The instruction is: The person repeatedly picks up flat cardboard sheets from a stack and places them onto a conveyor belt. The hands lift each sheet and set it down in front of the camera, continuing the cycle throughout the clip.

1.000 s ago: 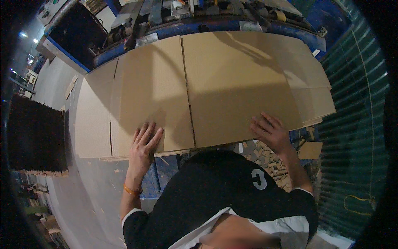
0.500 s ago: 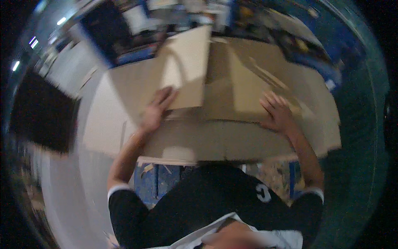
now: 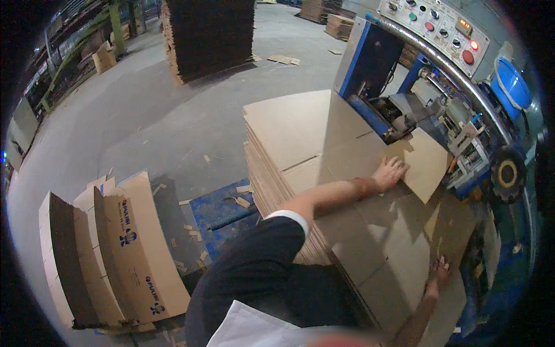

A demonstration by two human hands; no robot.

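Observation:
My left hand (image 3: pixel 390 174) lies flat with fingers stretched out, at the edge of a pale cardboard flap (image 3: pixel 426 165) beside the machine. Its palm side rests against the board and nothing is gripped. Lower down, my right hand (image 3: pixel 440 270) touches a brown cardboard panel (image 3: pixel 457 228), its fingers apart and slightly bent. Under both hands is a tall stack of creased, slotted cardboard sheets (image 3: pixel 295 124). My left forearm crosses the top sheet.
A blue machine (image 3: pixel 352 58) with a control panel (image 3: pixel 433 29), metal bar and black handwheel (image 3: pixel 507 174) borders the stack. A blue bucket (image 3: pixel 511 87) hangs at right. Printed cardboard bundles (image 3: pixel 136 243) stand at left, a dark cardboard stack (image 3: pixel 208 34) behind. Scraps litter the floor.
The view has swung left, bringing the floor, bundles and control panel into sight. Both hands remain on the cardboard; my right hand's fingers look more bent than before.

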